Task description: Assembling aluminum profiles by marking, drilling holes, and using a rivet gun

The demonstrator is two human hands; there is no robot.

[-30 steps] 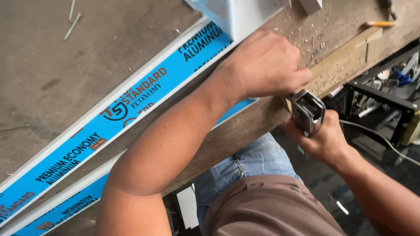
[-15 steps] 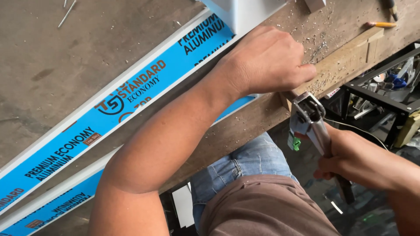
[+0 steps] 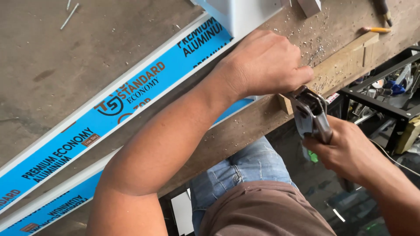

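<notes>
Gripped tight in the right hand (image 3: 345,150): a metal clamp tool (image 3: 311,114), fingers wrapped round its handles below the bench edge, its head up against the end of a wood strip (image 3: 337,61) at the bench edge. Can't tell if the tool's head is biting the strip or just touching it. Left hand (image 3: 264,65) is curled into a loose fist, pressing down on the bench w/ fingertips on the wood strip right beside the tool head; what, if anything, is inside the fist can't be seen.

Wood strip lies along the front edge of the workbench (image 3: 65,65), w/ metal shavings scattered on and around it. Two long white aluminium bars w/ blue printed film run diagonally across the bench: upper bar (image 3: 131,96) passes behind the left forearm, lower bar (image 3: 57,205) nearer the bench edge. White block (image 3: 245,13) sits at the top end of the upper bar. Orange pencil (image 3: 375,29) lies near the far end of the strip, top right. Blue jeans (image 3: 245,170) and brown shirt (image 3: 262,209) show below the bench. Black metal frame (image 3: 376,102) stands at right, clutter behind it.
</notes>
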